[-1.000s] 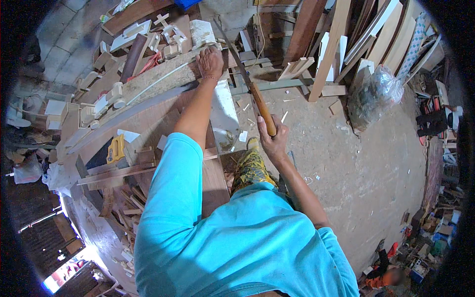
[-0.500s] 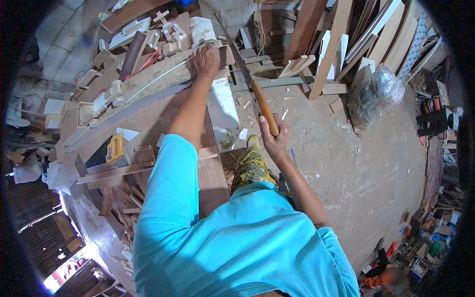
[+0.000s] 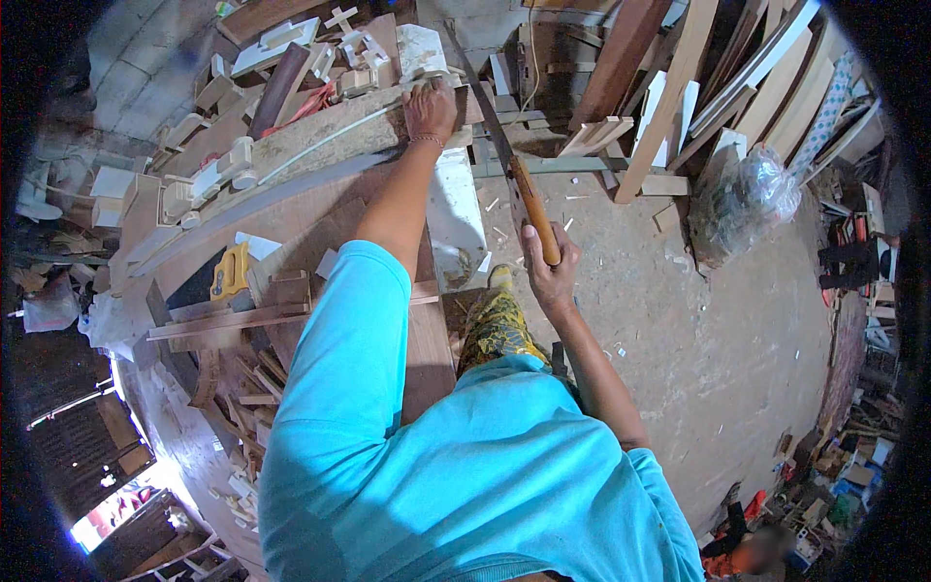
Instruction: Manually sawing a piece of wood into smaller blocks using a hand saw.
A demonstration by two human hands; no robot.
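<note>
My right hand [image 3: 553, 267] is closed round the wooden handle of a long saw [image 3: 533, 209]. The dark narrow blade slants up and away to the left, beside the end of a wooden beam [image 3: 373, 131]. At that end my left hand [image 3: 430, 112] rests on the wood, its fingers curled down over the top. A pale thin strip [image 3: 330, 143] runs along the beam toward my left hand. Whether the saw teeth touch the wood cannot be made out.
A yellow-handled saw [image 3: 230, 272] lies on the workbench [image 3: 427, 364] at left, among wood offcuts. Planks [image 3: 669, 102] lean on the far wall, with a clear plastic bag [image 3: 747, 209] beside them. Shavings dot the concrete floor [image 3: 698, 330]. Another person [image 3: 756, 551] shows at lower right.
The view has shifted slightly, so the bench and both hands appear a little further right. My right hand still holds the saw, and my left hand stays on the beam.
</note>
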